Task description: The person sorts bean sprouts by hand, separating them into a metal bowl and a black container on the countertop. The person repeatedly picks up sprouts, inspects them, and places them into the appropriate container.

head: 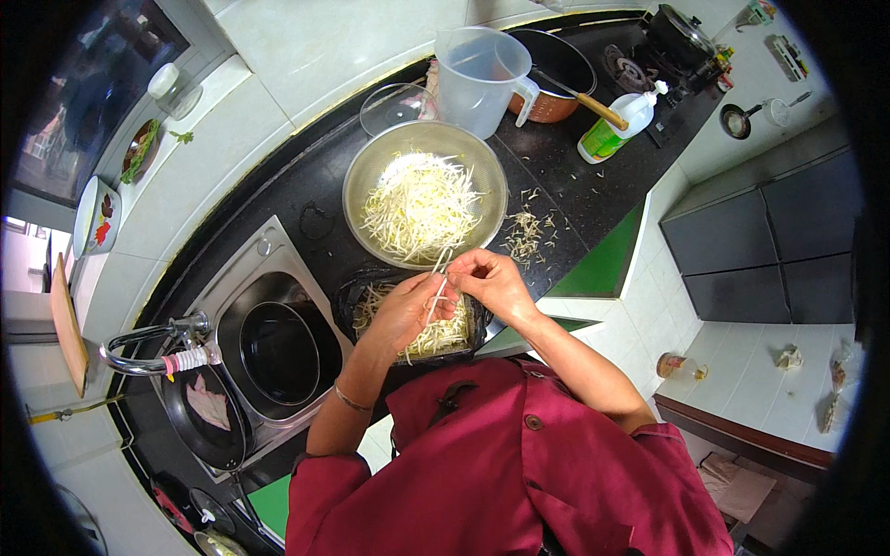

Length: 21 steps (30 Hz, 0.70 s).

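Note:
My left hand holds a few white bean sprouts between thumb and fingers. Close beside it, my right hand has its thumb and forefinger pinched at the sprouts' upper part; whether it grips one is too small to tell. Just beyond both hands stands a metal mesh strainer heaped with bean sprouts. Below the hands, more bean sprouts lie in a container lined with a black plastic bag, partly hidden by my left hand and wrist. Small trimmed sprout ends are scattered right of the strainer.
To the left, a steel sink holds a dark pot, beside a faucet and a frying pan. Behind the strainer stand a plastic measuring jug, a brown pot and a pump bottle. The black counter curves around.

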{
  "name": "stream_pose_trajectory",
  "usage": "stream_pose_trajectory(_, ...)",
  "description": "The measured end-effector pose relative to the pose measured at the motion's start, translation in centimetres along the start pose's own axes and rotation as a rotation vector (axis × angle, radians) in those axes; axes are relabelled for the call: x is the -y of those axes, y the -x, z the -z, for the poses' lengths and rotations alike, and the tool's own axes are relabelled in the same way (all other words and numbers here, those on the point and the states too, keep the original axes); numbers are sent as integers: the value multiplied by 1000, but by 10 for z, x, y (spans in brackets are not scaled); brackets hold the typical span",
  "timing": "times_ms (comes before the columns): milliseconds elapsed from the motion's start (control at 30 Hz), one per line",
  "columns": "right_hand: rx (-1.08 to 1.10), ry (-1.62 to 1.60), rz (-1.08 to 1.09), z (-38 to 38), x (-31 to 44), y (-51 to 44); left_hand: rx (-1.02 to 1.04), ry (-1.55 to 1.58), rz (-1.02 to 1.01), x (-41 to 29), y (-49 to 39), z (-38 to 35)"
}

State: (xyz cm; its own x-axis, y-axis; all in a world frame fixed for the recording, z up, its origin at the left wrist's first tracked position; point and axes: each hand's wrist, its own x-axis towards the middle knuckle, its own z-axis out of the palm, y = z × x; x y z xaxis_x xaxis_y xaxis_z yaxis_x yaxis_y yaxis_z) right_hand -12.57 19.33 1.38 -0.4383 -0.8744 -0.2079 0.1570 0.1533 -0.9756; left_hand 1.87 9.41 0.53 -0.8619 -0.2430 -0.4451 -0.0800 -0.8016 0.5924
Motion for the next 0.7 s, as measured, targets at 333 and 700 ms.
stream_pose_trajectory(333,56,695,505,9,28,2,108,-116,12,-7,-3,2)
stream_pose_trajectory(700,-350,833,123,73,4,-17,-12,282,-3,-6,-7,3)
